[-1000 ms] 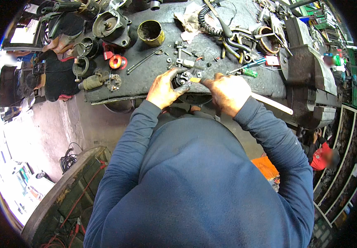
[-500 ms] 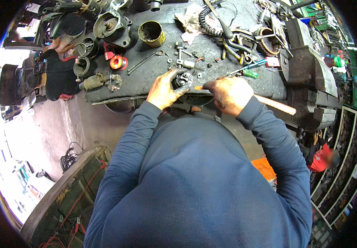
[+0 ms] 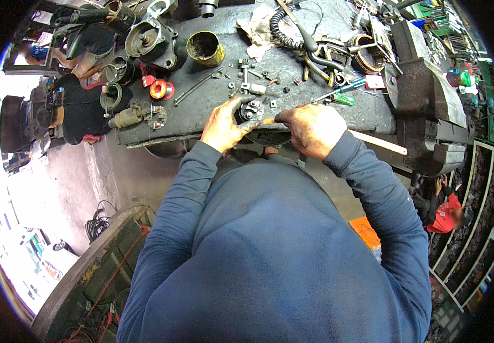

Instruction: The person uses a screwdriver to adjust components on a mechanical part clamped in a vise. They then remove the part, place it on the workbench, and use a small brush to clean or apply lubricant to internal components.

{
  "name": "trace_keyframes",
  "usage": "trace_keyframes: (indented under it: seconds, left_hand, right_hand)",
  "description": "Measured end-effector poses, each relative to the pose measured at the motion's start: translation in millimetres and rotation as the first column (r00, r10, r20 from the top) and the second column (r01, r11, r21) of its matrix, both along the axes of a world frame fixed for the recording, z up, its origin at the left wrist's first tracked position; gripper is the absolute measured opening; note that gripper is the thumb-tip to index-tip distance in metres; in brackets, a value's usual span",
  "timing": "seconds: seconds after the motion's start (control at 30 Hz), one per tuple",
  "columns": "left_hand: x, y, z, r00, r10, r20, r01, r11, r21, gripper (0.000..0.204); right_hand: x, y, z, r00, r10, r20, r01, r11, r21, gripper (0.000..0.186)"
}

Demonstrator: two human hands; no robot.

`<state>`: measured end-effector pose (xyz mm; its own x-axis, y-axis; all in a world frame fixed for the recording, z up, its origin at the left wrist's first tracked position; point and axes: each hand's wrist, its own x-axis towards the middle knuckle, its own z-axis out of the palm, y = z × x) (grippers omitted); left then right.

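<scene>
Gripping a small round metal part (image 3: 251, 110) with my left hand (image 3: 224, 123) at the near edge of the desk (image 3: 201, 106), fingers wrapped around it. Right hand (image 3: 312, 128) is closed on a screwdriver (image 3: 270, 120), tip touching the part. Loose bolts (image 3: 264, 80) lie just beyond; big vise (image 3: 424, 108) off right.

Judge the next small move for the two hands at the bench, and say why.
Probably to press the tool's tip onto a fastener of the round metal part and turn it. The left hand grips that part at the workbench edge, and the right hand points a pale-handled tool at it, tip close beside it.
</scene>
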<state>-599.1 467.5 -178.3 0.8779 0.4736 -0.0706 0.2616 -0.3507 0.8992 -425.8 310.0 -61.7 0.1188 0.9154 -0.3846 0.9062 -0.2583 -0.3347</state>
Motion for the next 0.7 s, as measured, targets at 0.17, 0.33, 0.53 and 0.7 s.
trace_keyframes:
  seconds: [0.17, 0.33, 0.53, 0.7]
  left_hand:
    - [0.9, -0.4, -0.5, 1.0, -0.003, -0.005, 0.003, 0.999, 0.035, 0.053]
    - [0.3, -1.8, -4.8, 1.0, 0.015, -0.001, -0.015, 1.0, 0.001, 0.052]
    - [0.6, -0.7, -2.3, 1.0, 0.007, 0.01, -0.008, 0.999, 0.036, 0.051]
    - [-4.1, -5.6, 0.9, 1.0, 0.007, 0.003, -0.007, 1.0, 0.026, 0.05]
  right_hand:
    - [-2.6, 0.4, -4.0, 0.999, -0.046, 0.023, 0.045, 0.999, 0.023, 0.031]
    - [-6.0, 0.8, 0.8, 0.997, -0.055, 0.048, 0.052, 0.997, 0.064, 0.03]
    - [-18.5, 7.7, 8.1, 0.985, -0.057, 0.165, 0.061, 0.998, -0.019, 0.028]
    - [-15.0, -1.4, 7.1, 0.977, -0.015, 0.212, 0.021, 0.999, -0.024, 0.04]
